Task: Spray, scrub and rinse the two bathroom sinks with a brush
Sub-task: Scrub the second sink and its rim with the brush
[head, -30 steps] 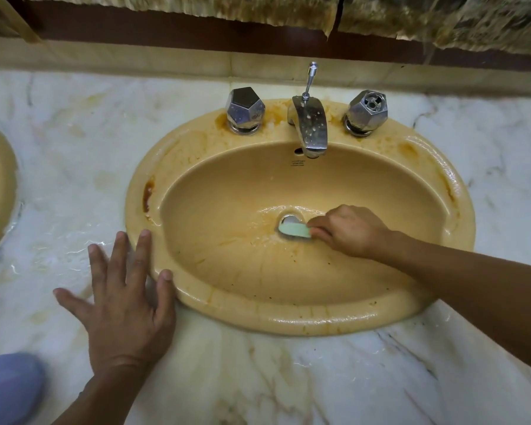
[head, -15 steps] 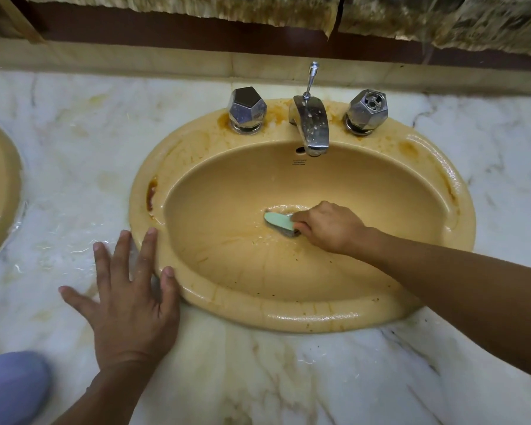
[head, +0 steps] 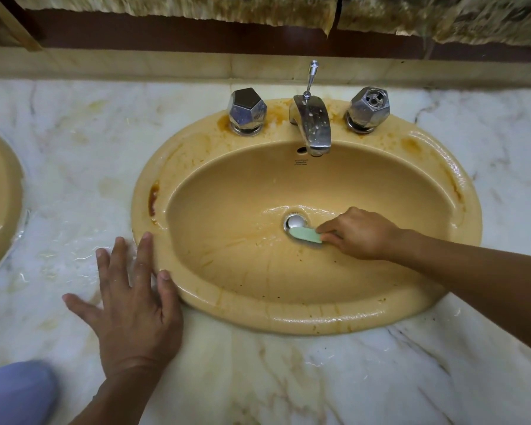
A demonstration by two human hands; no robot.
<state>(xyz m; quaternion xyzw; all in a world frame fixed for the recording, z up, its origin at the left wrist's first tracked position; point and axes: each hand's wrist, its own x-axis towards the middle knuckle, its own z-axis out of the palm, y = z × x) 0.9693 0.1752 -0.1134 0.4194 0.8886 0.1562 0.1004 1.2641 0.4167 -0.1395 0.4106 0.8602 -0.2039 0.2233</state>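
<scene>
Head view shows your right hand [head: 362,234] gripping the green brush [head: 305,234] right at the drain [head: 295,222], left hand [head: 132,305] spread flat on the counter [head: 258,378], so I'd work short firm circles around it.

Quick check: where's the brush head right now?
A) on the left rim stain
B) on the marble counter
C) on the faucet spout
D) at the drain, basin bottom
D: the right hand holds the green brush beside the drain at the bottom of the sink.
</scene>
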